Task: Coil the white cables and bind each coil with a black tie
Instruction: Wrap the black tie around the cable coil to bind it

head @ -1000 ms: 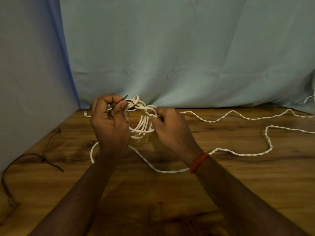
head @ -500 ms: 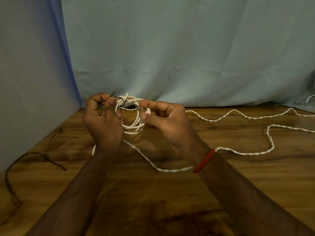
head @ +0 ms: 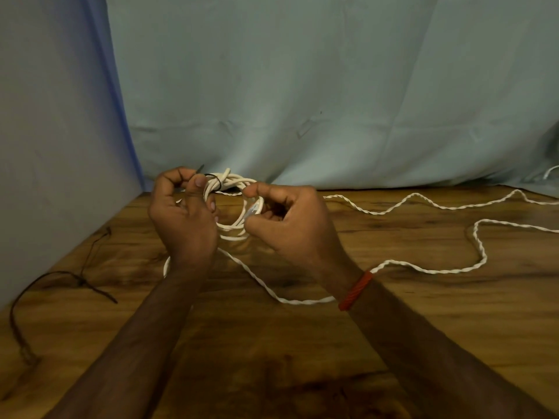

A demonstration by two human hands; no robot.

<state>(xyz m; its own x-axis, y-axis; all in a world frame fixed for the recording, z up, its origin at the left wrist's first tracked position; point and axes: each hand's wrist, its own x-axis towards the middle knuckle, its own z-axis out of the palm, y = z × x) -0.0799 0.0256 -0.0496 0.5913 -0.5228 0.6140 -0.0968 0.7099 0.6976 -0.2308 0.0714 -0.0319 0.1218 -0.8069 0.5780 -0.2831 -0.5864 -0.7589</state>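
A small coil of smooth white cable (head: 234,228) is held up above the wooden table between both hands. A thin black tie (head: 213,177) loops around the coil's upper left part. My left hand (head: 184,219) pinches the tie and the coil's left side; the tie's tip pokes out above my fingers. My right hand (head: 290,225) grips the coil's right side between thumb and fingers. A long twisted white cable (head: 423,269) lies loose across the table, running under my right wrist and off to the right.
More black ties (head: 65,279) lie in a tangle at the table's left edge (head: 99,231). A pale blue cloth backdrop (head: 332,101) hangs behind and to the left. Another bit of white cable (head: 550,171) shows at the far right by the cloth.
The coil has been raised slightly and turned more open toward me. My right hand shifted from the coil's middle to its right side; my left hand keeps hold of the tie.
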